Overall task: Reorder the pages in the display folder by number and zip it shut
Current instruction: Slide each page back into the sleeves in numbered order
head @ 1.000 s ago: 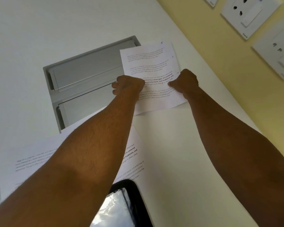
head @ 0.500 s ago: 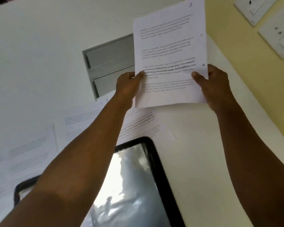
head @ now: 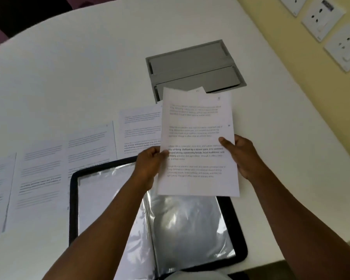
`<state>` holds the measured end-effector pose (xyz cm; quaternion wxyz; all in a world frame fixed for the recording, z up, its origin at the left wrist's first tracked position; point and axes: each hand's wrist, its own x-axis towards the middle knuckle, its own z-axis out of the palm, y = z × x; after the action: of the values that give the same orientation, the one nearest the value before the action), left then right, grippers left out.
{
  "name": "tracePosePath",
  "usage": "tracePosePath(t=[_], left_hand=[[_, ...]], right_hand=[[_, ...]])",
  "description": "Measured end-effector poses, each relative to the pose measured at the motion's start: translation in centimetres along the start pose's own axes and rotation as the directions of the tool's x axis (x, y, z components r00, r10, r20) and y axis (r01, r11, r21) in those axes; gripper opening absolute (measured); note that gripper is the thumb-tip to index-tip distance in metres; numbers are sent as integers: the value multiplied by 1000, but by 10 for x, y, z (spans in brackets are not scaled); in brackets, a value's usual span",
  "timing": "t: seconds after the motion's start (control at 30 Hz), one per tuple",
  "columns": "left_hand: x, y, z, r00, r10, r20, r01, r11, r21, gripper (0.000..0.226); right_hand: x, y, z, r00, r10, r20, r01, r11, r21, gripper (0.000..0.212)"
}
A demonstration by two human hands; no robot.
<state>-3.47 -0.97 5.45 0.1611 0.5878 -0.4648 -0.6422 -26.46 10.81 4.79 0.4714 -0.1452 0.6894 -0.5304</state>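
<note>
My left hand point(head: 150, 164) pinches the left edge of a small stack of printed pages point(head: 198, 142), thumb on the front; my right hand point(head: 245, 158) grips the right edge the same way, thumb laid over the text. I see at least two sheets, since a corner of a second one pokes up behind the top edge. I hold the stack tilted up above the far edge of the display folder point(head: 156, 219), which lies open on the white table point(head: 89, 67), its black rim framing shiny clear sleeves. Left of the stack and beyond the folder, several loose pages point(head: 89, 150) lie flat in a row, overlapping. Just past the stack sits a grey recessed hatch point(head: 192, 65) in the tabletop. Wall sockets point(head: 323, 19) line the yellow wall at right.
</note>
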Motion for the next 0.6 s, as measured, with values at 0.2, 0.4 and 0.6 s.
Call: tracePosePath(t=[0.2, 0.4, 0.6], left_hand=[[-24, -55, -24, 997, -78, 12, 78, 997, -21, 8], [-37, -80, -42, 999, -38, -10, 37, 998, -51, 11], [6, -85, -48, 908, 417, 31, -297, 591, 750, 48]], right_hand=[[-41, 24, 25, 998, -12, -56, 1, 983, -184, 15], [-65, 37, 32, 991, -29, -132, 7, 987, -162, 25], [-78, 24, -6, 922, -118, -369, 86, 991, -102, 24]])
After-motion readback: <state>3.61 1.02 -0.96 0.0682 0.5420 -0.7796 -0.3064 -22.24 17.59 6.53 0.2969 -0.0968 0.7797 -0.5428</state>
